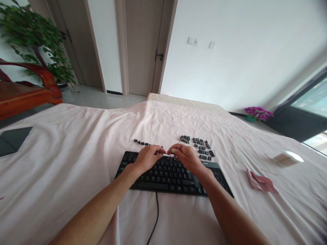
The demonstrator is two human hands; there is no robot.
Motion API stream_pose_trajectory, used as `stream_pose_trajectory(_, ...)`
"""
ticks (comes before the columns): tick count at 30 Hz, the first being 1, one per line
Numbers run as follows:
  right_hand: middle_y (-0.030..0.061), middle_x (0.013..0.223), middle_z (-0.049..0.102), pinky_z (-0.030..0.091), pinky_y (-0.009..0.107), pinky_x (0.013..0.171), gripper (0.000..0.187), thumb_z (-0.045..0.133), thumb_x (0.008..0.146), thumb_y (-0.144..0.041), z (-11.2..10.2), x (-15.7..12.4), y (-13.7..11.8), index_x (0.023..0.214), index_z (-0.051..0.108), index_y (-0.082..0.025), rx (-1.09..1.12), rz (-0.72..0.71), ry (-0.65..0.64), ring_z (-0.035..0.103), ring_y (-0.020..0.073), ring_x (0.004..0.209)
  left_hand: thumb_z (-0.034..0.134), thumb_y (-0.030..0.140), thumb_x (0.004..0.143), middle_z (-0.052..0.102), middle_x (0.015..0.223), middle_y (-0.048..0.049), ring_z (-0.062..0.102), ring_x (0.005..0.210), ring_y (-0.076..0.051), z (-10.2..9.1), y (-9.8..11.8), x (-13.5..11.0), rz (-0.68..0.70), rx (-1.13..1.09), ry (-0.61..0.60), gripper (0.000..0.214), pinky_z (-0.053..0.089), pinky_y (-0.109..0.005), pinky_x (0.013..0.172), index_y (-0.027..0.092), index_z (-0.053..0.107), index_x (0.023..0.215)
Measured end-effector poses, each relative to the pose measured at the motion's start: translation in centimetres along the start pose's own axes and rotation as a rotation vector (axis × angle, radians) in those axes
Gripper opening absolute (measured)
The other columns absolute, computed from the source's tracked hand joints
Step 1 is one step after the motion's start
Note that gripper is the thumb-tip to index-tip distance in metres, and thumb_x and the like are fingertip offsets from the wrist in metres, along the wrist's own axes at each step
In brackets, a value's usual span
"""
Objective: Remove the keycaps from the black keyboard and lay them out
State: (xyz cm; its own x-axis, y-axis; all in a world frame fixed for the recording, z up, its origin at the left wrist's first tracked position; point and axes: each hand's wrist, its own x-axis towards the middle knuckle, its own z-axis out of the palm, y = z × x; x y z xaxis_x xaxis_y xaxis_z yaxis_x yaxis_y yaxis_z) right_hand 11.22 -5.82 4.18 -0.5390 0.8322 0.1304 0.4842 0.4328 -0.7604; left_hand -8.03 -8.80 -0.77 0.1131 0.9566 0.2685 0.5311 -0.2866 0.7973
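Left hand (149,158): palm down over the far left-centre rows of the black keyboard (166,177), fingers curled, tips pinched shut. Right hand (187,158): same posture just to its right, thumb and forefinger closed. The two sets of fingertips meet at the keyboard's far edge; anything held between them is too small to tell.

The keyboard lies near centre on the pink cloth (76,163) covering the tabletop, and its cable (155,217) runs toward the near edge.

Loose black keycaps (201,147) are scattered just beyond the right hand. A short row of keycaps (143,143) sits beyond the left hand.

Right: crumpled pink paper (260,182); farther out, a blurred white box (287,158). Far left: a dark flat tablet (12,139).
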Motion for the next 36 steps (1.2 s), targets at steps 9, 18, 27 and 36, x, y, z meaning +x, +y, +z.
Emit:
stream_pose_trajectory(9, 0.0038, 0.091, 0.071, 0.045, 0.026, 0.085, 0.023, 0.050, 0.094, -0.033, 0.8, 0.3, -0.4, 0.091, 0.071, -0.022, -0.267, -0.181, -0.114, 0.063, 0.0184, 0.089, 0.065, 0.025, 0.074, 0.066, 0.073, 0.0004, 0.059, 0.068, -0.017, 0.4, 0.7, 0.1, 0.033, 0.211, -0.068, 0.009, 0.037, -0.025, 0.061, 0.027, 0.072, 0.077)
stream_pose_trajectory(18, 0.0015, 0.086, 0.072, 0.044, 0.023, 0.076, 0.027, 0.048, 0.095, -0.034, 0.4, 0.9, -0.7, 0.088, 0.070, -0.022, -0.316, -0.207, -0.228, 0.064, 0.0163, 0.080, 0.063, 0.024, 0.073, 0.064, 0.069, 0.0008, 0.060, 0.068, -0.017, 0.7, 0.3, 0.8, 0.018, 0.188, -0.123, 0.009, 0.034, -0.023, 0.057, 0.024, 0.067, 0.065)
stream_pose_trajectory(27, -0.0007, 0.075, 0.069, 0.044, 0.021, 0.069, 0.028, 0.045, 0.093, -0.030, 1.2, 1.2, 0.5, 0.078, 0.066, -0.018, -0.059, -0.140, -0.086, 0.062, 0.0134, 0.071, 0.069, 0.029, 0.069, 0.067, 0.070, 0.0038, 0.060, 0.064, -0.017, 1.1, -0.5, 1.3, 0.019, 0.167, -0.122, 0.003, 0.031, -0.024, 0.056, 0.027, 0.070, 0.070)
stream_pose_trajectory(36, -0.0011, 0.068, 0.064, 0.045, 0.022, 0.068, 0.028, 0.042, 0.095, -0.028, 2.3, 0.6, 1.5, 0.075, 0.060, -0.019, -0.019, -0.174, 0.071, 0.061, 0.0130, 0.066, 0.071, 0.031, 0.071, 0.067, 0.072, 0.0030, 0.061, 0.069, -0.017, 1.3, 0.1, 1.7, 0.027, 0.194, -0.150, 0.005, 0.033, -0.024, 0.058, 0.026, 0.069, 0.071)
